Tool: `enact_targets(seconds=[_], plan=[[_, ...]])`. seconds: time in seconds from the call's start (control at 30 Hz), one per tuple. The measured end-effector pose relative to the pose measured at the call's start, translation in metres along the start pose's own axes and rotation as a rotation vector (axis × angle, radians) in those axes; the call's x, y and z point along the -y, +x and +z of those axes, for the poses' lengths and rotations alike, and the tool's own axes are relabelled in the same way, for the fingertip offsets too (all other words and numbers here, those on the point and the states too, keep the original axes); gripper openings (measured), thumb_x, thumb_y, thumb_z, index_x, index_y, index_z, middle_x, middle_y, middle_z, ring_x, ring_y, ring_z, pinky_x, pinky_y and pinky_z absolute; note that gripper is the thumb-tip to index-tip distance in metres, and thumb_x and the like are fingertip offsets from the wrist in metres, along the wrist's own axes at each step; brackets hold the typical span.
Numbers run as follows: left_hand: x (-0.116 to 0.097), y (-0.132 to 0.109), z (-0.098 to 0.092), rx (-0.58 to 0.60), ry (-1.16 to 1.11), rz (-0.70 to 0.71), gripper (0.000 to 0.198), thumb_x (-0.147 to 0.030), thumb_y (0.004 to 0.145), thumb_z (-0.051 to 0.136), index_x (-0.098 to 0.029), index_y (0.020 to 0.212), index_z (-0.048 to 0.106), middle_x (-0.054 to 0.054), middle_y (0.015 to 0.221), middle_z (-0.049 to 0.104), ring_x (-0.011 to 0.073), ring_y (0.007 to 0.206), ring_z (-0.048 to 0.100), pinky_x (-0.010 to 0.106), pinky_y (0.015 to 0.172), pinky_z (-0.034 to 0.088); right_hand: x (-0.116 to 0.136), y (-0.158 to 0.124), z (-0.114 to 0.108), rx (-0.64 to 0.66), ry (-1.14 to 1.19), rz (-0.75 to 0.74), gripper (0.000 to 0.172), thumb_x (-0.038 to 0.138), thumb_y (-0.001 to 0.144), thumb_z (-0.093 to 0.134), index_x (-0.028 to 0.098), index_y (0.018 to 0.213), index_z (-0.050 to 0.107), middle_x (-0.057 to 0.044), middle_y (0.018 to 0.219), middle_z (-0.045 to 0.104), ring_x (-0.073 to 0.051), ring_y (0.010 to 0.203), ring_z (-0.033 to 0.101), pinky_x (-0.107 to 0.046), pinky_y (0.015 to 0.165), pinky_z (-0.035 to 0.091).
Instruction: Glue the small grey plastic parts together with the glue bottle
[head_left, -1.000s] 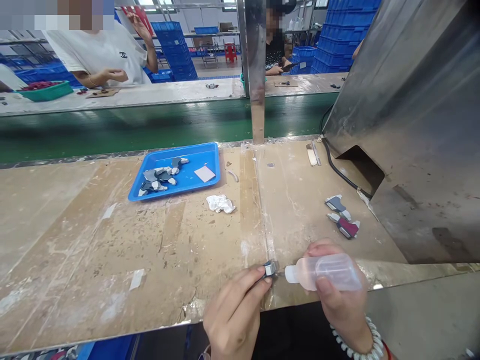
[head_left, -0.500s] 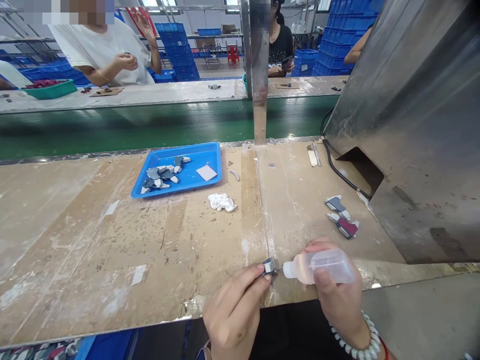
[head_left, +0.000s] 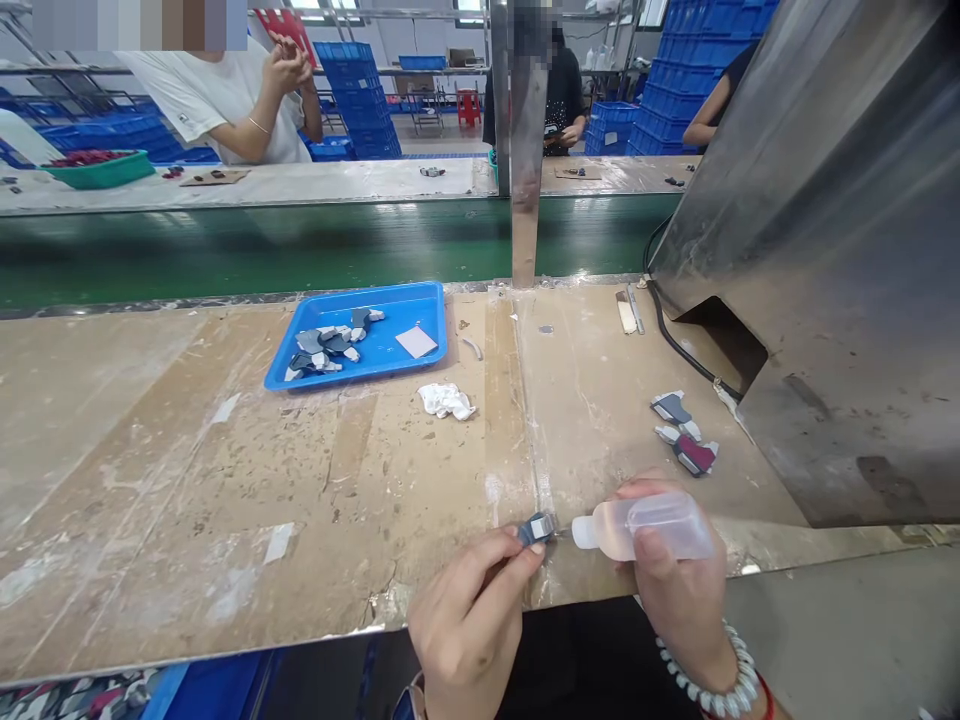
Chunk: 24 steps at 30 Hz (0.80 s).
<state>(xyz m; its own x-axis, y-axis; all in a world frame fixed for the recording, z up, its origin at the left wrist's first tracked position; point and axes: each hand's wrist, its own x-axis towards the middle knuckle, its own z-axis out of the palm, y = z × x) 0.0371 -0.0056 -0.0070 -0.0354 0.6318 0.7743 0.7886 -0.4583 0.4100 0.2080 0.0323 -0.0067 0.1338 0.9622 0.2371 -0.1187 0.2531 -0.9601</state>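
Observation:
Near the front edge of the table, my left hand pinches a small dark grey and white molded part between thumb and fingers. My right hand is wrapped round a translucent squeeze bottle, tipped on its side with its white cap toward the part. A thin needle tip reaches from the cap to the part's right side; whether it touches I cannot tell. Right of the bottle, farther back, lie a grey and white part and a part with a maroon face.
A blue tray holds several grey and white parts and a pale card. Crumpled white tissue lies before it. A metal housing with a black cable stands right. Beyond the green conveyor, co-workers sit. A blue bin of parts is below left.
The part in my left hand has turned slightly and shows more of its dark body. The bottle has shifted a little right and up. Across the conveyor, a co-worker has brought both hands together.

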Motion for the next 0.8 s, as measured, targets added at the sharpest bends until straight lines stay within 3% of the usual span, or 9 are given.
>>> enact_targets(seconds=[0.17,0.33,0.47,0.6,0.7,0.8], plan=[[0.0,-0.002,-0.001,-0.012,-0.022,0.011,0.025,0.005,0.082,0.073,-0.017,0.093,0.076,0.004,0.091,0.073,0.0156,0.084,0.074,0.023,0.069,0.061,0.005,0.006,0.002,-0.169,0.167,0.032,0.025,0.046,0.083,0.07,0.023,0.092,0.068,-0.006,0.087,0.059,-0.013,0.051,0.054,-0.024,0.033,0.036],[0.002,-0.002,-0.007,0.09,-0.061,0.104,0.02,0.003,0.087,0.066,-0.016,0.09,0.074,0.003,0.086,0.075,0.0184,0.089,0.074,0.028,0.077,0.06,0.013,0.016,0.006,-0.262,0.309,0.184,0.027,0.048,0.081,0.069,0.021,0.086,0.066,0.0,0.073,0.058,-0.008,0.042,0.046,-0.022,0.035,0.037],[0.001,0.001,-0.015,0.162,-0.102,0.145,0.021,0.003,0.089,0.063,-0.016,0.089,0.072,0.003,0.086,0.076,0.0185,0.093,0.072,0.03,0.08,0.054,0.012,0.017,0.007,-0.26,0.304,0.199,0.029,0.048,0.081,0.068,0.02,0.088,0.065,0.001,0.07,0.059,-0.009,0.043,0.047,-0.021,0.036,0.037],[-0.002,0.008,-0.02,0.242,-0.182,0.075,0.021,0.003,0.088,0.064,-0.016,0.085,0.069,0.002,0.085,0.074,0.0177,0.089,0.07,0.033,0.082,0.05,0.01,0.015,0.006,-0.229,0.285,0.161,0.025,0.045,0.082,0.069,0.021,0.088,0.065,0.001,0.07,0.058,-0.009,0.047,0.048,-0.019,0.037,0.037],[-0.003,0.015,-0.02,0.252,-0.173,0.03,0.018,0.001,0.089,0.061,-0.016,0.088,0.069,0.003,0.085,0.073,0.0177,0.087,0.068,0.032,0.08,0.053,0.01,0.014,0.006,-0.226,0.258,0.161,0.025,0.044,0.082,0.069,0.021,0.089,0.065,0.0,0.071,0.057,-0.011,0.049,0.049,-0.02,0.037,0.038],[-0.002,0.022,-0.02,0.311,-0.13,0.075,0.019,-0.004,0.091,0.059,-0.017,0.096,0.071,0.006,0.093,0.075,0.0196,0.094,0.069,0.032,0.082,0.058,0.009,0.013,0.006,-0.227,0.255,0.175,0.026,0.045,0.081,0.07,0.021,0.09,0.064,-0.001,0.074,0.058,-0.012,0.05,0.049,-0.021,0.038,0.039]])
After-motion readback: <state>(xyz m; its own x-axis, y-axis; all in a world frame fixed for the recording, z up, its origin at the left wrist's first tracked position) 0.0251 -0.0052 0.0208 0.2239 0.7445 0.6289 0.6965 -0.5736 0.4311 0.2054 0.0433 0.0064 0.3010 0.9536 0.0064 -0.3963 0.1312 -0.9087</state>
